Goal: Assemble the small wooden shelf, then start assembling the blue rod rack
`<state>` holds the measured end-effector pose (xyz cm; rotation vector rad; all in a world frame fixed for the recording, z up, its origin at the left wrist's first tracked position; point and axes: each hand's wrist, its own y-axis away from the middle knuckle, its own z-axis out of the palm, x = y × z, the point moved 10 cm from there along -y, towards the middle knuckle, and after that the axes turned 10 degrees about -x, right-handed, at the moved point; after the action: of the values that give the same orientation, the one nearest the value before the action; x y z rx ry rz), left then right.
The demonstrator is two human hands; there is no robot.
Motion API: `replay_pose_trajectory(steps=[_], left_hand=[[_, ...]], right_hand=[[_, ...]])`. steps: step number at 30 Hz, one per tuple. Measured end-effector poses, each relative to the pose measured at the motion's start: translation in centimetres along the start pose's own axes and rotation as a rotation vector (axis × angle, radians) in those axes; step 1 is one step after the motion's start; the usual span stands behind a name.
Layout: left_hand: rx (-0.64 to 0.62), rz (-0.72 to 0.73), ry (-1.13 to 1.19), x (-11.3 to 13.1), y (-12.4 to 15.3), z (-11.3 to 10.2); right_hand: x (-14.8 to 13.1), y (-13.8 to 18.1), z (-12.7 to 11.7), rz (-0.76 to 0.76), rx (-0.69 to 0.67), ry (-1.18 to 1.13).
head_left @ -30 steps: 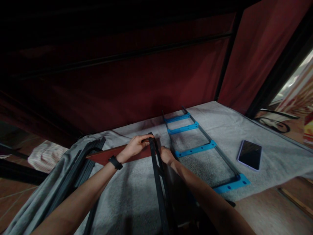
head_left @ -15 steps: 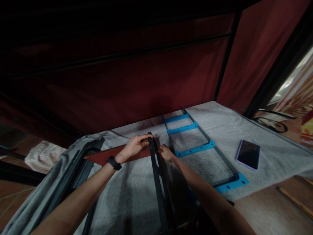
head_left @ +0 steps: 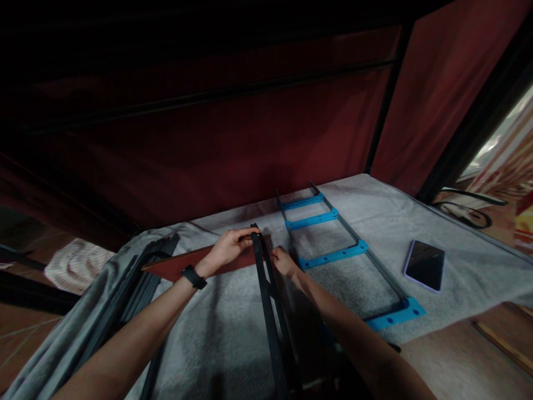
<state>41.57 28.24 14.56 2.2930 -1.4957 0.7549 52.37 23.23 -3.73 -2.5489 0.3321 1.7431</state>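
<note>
My left hand (head_left: pixel 229 247), with a dark watch on the wrist, is closed around the far end of a black metal frame (head_left: pixel 268 314). Its fingers wrap over the frame's top edge. A reddish-brown board (head_left: pixel 177 268) runs out to the left from that same end, passing under the hand. Close against the frame's right side is my right hand (head_left: pixel 283 261), its fingers curled and pinched together. Whatever they grip is too small and dark to make out. The near end of the frame drops into shadow at the bottom of the view.
Dark rods (head_left: pixel 144 291) lie bundled on the grey blanket (head_left: pixel 225 328) at left. To the right are a ladder-like dark frame with blue crosspieces (head_left: pixel 335 254) and a phone (head_left: pixel 425 265). A dark red panel (head_left: pixel 233 155) rises behind the blanket.
The view shifts very slightly. Both hands keep their places at the frame's far end, and nothing else visibly moves.
</note>
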Motion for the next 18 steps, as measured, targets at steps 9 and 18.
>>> replay_pose_trajectory(steps=[9, 18], left_hand=[[-0.008, -0.012, -0.003, 0.1, 0.2, 0.6], [-0.014, -0.015, -0.05, 0.2, 0.3, 1.1]], right_hand=[[-1.0, 0.7, 0.1, -0.061, -0.026, 0.15], [0.4, -0.5, 0.4, 0.025, -0.015, 0.133]])
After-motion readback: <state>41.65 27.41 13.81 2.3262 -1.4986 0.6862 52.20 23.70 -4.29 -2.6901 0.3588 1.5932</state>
